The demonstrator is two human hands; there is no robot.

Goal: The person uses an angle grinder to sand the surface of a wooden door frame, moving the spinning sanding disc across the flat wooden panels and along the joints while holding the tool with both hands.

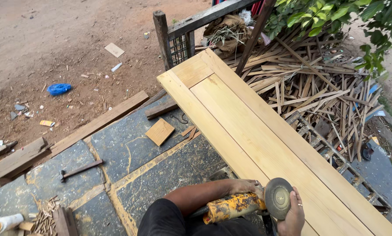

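My left fingers [244, 187] grasp the grinder [233, 206]; right fingers [293, 213] rest released on its disc [277, 197], panel [248, 126] at 12 o'clock.

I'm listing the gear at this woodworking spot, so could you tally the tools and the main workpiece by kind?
Angle grinder, yellow, held by the left hand, with the right hand at its disc: 1
Hammer on the stone floor: 1
Wooden door panel: 1
Small square wood offcut: 1
Total: 4
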